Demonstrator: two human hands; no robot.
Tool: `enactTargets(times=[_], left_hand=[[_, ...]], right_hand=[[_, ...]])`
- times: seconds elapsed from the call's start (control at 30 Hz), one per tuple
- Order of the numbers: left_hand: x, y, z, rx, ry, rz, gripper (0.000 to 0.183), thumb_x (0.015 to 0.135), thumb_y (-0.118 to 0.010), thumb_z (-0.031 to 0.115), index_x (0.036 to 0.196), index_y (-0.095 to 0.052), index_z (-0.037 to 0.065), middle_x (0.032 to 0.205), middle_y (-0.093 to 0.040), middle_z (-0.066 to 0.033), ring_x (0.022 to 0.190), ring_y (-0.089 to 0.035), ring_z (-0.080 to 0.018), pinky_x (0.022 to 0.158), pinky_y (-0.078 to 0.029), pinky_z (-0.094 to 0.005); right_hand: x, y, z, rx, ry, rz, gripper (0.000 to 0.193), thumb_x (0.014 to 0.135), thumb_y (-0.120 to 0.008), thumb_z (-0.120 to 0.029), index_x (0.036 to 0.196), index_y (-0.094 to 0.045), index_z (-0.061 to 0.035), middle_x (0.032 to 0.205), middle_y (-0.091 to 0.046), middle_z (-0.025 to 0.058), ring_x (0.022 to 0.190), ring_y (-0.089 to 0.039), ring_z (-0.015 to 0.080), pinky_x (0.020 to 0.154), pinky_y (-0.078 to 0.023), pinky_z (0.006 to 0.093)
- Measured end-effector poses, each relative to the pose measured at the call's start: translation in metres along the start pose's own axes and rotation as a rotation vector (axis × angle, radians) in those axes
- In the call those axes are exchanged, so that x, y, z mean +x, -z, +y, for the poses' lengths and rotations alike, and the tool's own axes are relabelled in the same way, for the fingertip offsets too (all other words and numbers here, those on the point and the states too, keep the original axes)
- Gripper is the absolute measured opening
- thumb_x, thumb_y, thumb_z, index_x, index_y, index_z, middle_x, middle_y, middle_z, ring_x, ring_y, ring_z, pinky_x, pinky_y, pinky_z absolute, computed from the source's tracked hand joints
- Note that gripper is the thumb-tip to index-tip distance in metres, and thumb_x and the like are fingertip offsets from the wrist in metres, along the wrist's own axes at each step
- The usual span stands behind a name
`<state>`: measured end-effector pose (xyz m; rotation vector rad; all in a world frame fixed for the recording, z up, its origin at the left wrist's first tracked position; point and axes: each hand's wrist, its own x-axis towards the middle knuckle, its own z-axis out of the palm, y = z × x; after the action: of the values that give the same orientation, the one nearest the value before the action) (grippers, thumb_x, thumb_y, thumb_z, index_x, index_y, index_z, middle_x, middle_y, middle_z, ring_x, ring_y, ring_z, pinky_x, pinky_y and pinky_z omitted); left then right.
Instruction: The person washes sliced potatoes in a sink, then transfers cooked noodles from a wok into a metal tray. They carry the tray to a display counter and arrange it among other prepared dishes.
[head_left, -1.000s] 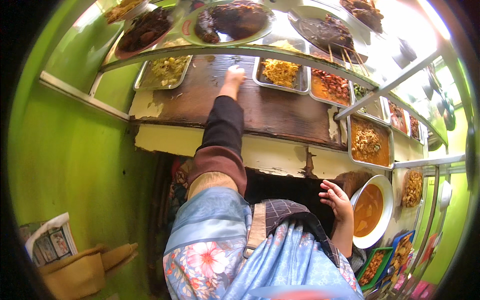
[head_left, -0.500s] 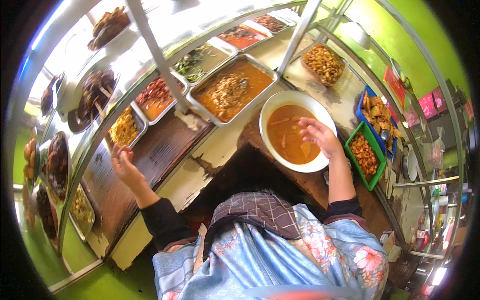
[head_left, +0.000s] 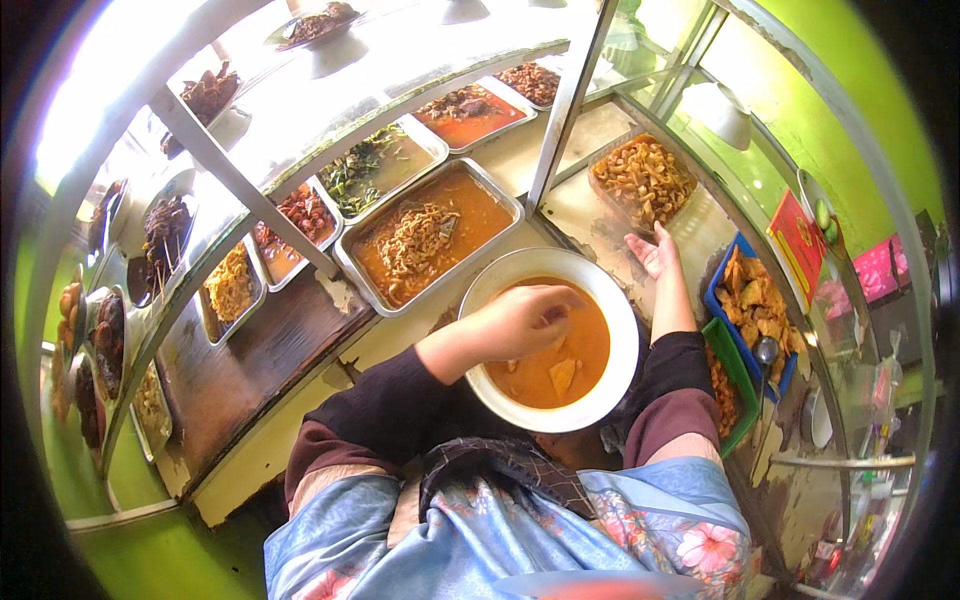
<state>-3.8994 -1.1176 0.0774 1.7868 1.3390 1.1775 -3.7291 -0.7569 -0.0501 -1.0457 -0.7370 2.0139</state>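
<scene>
My left hand (head_left: 522, 322) hovers over a white bowl (head_left: 622, 365) of orange-brown soup (head_left: 555, 385), with its fingers loosely bent and slightly apart. Nothing shows in its grasp, though part of the palm is hidden. Pieces of food float in the soup below. Past the bowl's right side, my right hand (head_left: 655, 256) is open, palm partly up and fingers spread, holding nothing. Closest to it is a clear tub of yellow-brown cooked food (head_left: 643, 182). A metal tray of orange sauce with a shredded-looking heap (head_left: 412, 243) sits left of the bowl.
Farther off are trays of greens (head_left: 362, 170), red food (head_left: 305, 218) and yellow food (head_left: 230, 285). A blue basket of fried pieces (head_left: 752, 295) and a green basket (head_left: 742, 385) stand right. Metal frame bars (head_left: 572, 105) and glass enclose the counter; plated dishes line the left shelf.
My left hand has swung right, from beside the left trays to above the bowl. My right hand has left the bowl for the clear tub's near side. The view has shifted too.
</scene>
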Motion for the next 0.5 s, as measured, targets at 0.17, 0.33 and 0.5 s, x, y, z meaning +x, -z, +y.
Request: enactTargets(times=[0.17,0.33,0.5], left_hand=[[0.048,-0.024,-0.019,0.189,0.040,-0.054,0.026,0.074,-0.053,0.009,0.099,-0.057,0.002,0.084,-0.062,-0.0192,0.080,-0.060,-0.0317,0.072,-0.047,-0.0384],[0.103,-0.028,-0.077,0.344,0.247,0.030,0.032,0.076,-0.052,0.015,0.106,-0.055,0.003,0.084,-0.062,-0.0180,0.079,-0.060,-0.0304,0.071,-0.047,-0.0381],[0.183,-0.039,-0.149,0.338,0.477,0.400,0.041,0.081,-0.050,0.021,0.117,-0.047,0.002,0.083,-0.062,-0.0173,0.076,-0.061,-0.0275,0.067,-0.049,-0.0360]], right_hand=[[0.023,-0.004,0.001,0.011,0.064,-0.005,0.029,0.077,-0.042,-0.007,0.096,-0.034,0.0138,0.094,-0.053,0.0328,0.079,-0.060,0.0357,0.070,-0.056,0.0356],[0.002,0.004,-0.002,-0.104,0.112,0.121,0.017,0.073,-0.039,-0.002,0.085,-0.036,0.0081,0.081,-0.056,0.0269,0.067,-0.062,0.0336,0.057,-0.057,0.0335],[-0.031,0.024,-0.002,-0.191,0.055,0.076,0.014,0.073,-0.040,-0.006,0.082,-0.037,0.0036,0.081,-0.057,0.0262,0.064,-0.062,0.0313,0.054,-0.057,0.0328]])
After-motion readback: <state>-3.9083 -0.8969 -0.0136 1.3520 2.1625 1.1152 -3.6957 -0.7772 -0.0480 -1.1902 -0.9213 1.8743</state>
